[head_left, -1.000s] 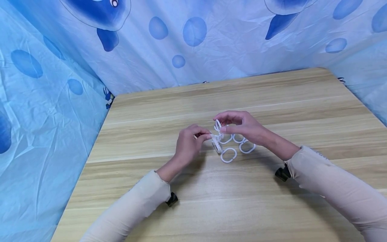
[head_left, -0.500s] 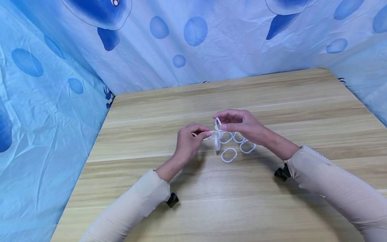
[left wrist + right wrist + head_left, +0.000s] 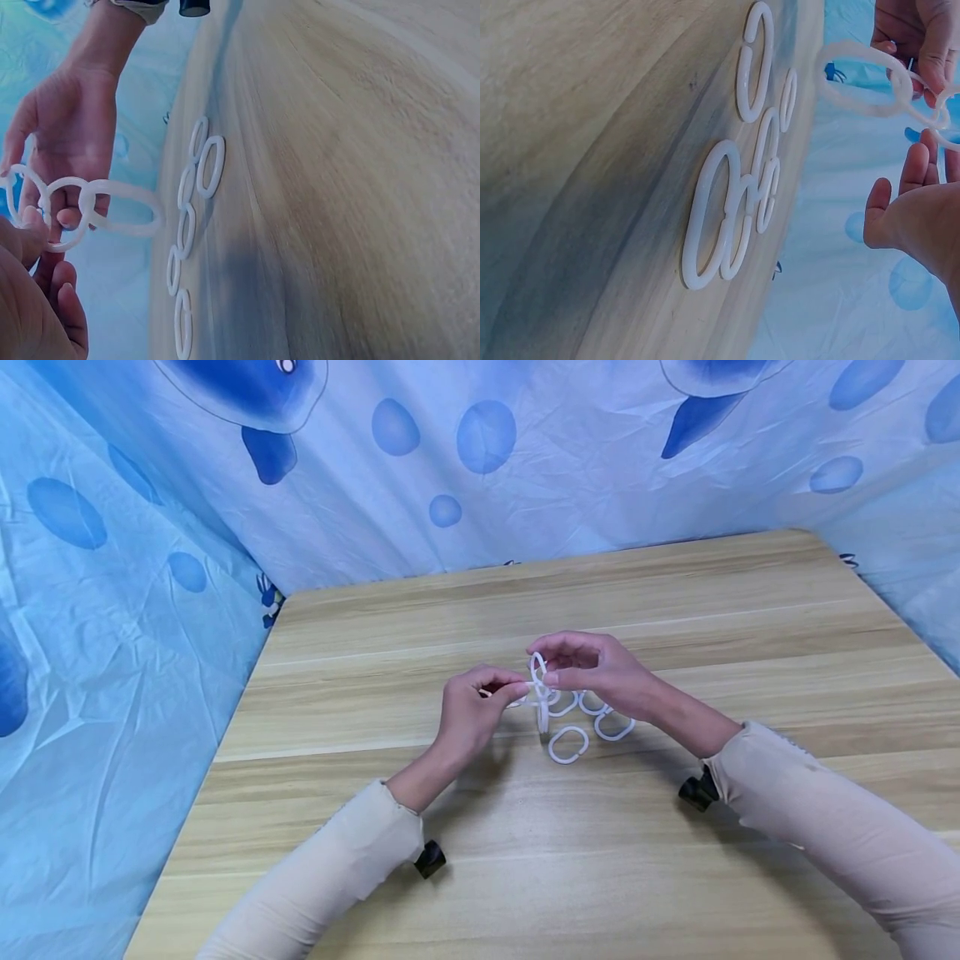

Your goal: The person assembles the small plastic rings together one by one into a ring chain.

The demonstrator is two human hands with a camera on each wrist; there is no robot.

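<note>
Several white plastic link rings with a gap are joined in a short chain above the table. My left hand [image 3: 472, 706] pinches a middle ring [image 3: 69, 181] between thumb and fingers. Facing it, my right hand [image 3: 600, 672] holds an upright end ring [image 3: 533, 664] by thumb and fingertips. In the head view these two rings meet and overlap; whether they interlock there is hard to tell. From the left hand's ring another ring [image 3: 124, 188] hangs freely, also seen as the blurred hanging ring [image 3: 862, 110] in the right wrist view.
Several loose rings lie on the wooden table [image 3: 525, 877] below the hands; one ring [image 3: 552, 752] lies nearest the front, while another ring [image 3: 691, 240] overlaps its neighbours. A blue patterned curtain [image 3: 337, 510] stands behind and to the left.
The left hand has shifted slightly up and right, bringing its ring against the right hand's ring. The hanging ring has swung upright and moved slightly right. The right hand has barely moved.
</note>
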